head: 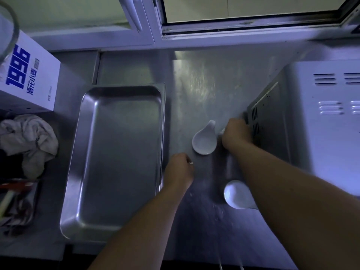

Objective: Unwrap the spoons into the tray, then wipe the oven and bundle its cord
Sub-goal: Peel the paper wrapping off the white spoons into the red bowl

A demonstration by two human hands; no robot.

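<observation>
steel counter; tray, spoons, oven

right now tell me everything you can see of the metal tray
The metal tray is a deep rectangular pan of brushed steel with rounded corners and a flat rolled rim. It holds no spoons and sits flat on the steel counter, long side running away from the person. The left hand hovers by its right rim; contact is unclear. A crumpled cloth lies off to its left.
</observation>
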